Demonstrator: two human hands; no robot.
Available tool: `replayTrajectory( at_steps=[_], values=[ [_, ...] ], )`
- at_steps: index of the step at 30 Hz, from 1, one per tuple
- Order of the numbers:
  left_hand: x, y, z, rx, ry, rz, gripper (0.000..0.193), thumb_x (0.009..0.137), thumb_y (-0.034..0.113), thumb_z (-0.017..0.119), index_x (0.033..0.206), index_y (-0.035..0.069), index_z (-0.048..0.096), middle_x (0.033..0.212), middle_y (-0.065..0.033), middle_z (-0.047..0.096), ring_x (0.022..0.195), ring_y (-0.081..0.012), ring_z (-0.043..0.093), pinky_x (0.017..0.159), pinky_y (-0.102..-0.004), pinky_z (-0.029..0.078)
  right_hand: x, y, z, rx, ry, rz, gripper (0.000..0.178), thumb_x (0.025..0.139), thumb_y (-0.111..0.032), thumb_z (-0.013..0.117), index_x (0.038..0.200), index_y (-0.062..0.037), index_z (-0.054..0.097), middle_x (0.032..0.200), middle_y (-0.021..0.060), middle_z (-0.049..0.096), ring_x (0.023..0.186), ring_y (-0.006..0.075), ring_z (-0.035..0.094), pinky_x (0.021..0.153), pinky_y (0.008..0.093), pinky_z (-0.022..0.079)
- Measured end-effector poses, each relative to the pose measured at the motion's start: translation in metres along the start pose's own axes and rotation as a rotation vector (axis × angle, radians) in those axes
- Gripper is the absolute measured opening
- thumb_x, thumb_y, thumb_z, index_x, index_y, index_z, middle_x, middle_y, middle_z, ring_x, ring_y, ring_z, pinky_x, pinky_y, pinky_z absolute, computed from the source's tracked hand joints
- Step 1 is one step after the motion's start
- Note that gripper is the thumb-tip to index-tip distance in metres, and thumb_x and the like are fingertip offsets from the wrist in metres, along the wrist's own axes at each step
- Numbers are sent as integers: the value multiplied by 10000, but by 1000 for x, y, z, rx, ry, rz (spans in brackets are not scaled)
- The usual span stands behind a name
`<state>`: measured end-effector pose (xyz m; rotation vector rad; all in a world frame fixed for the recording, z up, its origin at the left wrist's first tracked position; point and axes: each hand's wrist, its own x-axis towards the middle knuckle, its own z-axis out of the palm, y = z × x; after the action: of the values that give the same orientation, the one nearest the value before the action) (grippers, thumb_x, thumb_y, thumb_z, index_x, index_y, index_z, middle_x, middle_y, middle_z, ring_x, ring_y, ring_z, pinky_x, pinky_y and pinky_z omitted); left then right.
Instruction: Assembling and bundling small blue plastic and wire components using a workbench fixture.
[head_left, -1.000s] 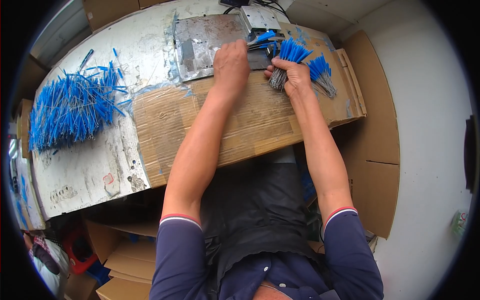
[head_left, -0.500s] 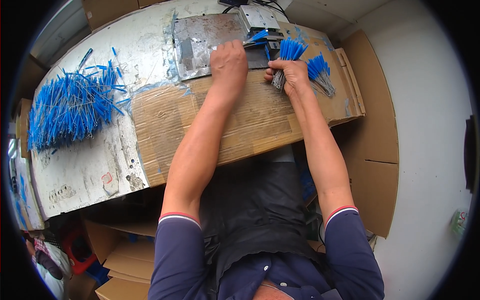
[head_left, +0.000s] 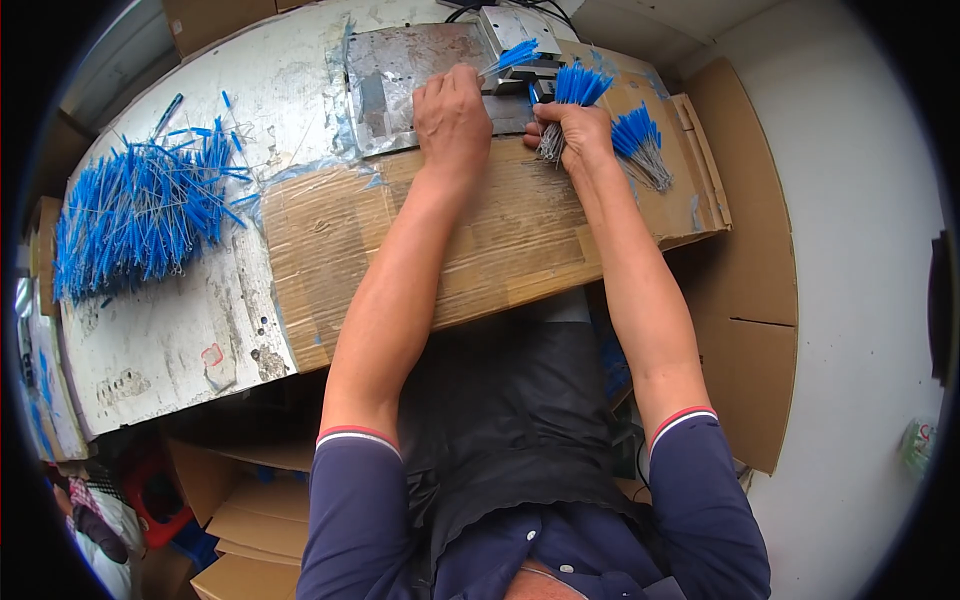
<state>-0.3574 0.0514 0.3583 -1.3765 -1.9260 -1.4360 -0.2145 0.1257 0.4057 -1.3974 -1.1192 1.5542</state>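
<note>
My left hand (head_left: 452, 115) is closed on a few thin wire-stemmed pieces that look like small blue brushes (head_left: 518, 55). Their blue ends point right, over the metal block. My right hand (head_left: 585, 135) grips a thicker bundle of the same brushes (head_left: 580, 86), blue ends up and bare wire ends below the fingers. By its fingertips, a single blue end shows against the dark front of the metal device (head_left: 520, 40). Just right of this hand, another bundle of brushes (head_left: 640, 145) lies on the cardboard. What the left fingertips pinch is partly hidden.
A large tangled heap of blue brushes (head_left: 145, 215) covers the left of the worn white table (head_left: 240, 310). A metal plate (head_left: 410, 60) lies before the device. Taped cardboard (head_left: 430, 250) lines the front edge. A cardboard sheet (head_left: 735, 150) stands at the right.
My left hand has shifted slightly up and left, and its brushes' blue ends are higher. My right hand has moved slightly up and left with its bundle.
</note>
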Motion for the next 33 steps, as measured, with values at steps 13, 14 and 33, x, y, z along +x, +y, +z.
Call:
replayTrajectory(
  at_steps=[13, 14, 33],
  values=[
    [-4, 3, 3, 8, -153, 11, 72, 932, 141, 624, 920, 73, 645, 807, -125, 683, 818, -312, 623, 762, -437, 457, -11, 8, -15, 307, -102, -1, 136, 793, 49, 750, 866, 90, 643, 794, 189, 683, 654, 319, 713, 575, 441, 645],
    [-6, 3, 3, 7, -155, 9, 72, 932, 141, 624, 920, 73, 645, 807, -125, 683, 818, -312, 623, 762, -437, 457, -11, 9, -16, 286, -98, 15, 139, 791, 57, 757, 869, 88, 646, 794, 185, 684, 661, 314, 714, 581, 436, 646],
    [-3, 6, -2, 120, -238, -38, 45, 890, 80, 594, 915, 45, 607, 837, -140, 678, 812, -334, 649, 738, -451, 499, -26, -1, -28, 68, -211, 37, 88, 804, 18, 722, 851, 63, 662, 770, 147, 679, 660, 235, 697, 577, 385, 631]
  ],
)
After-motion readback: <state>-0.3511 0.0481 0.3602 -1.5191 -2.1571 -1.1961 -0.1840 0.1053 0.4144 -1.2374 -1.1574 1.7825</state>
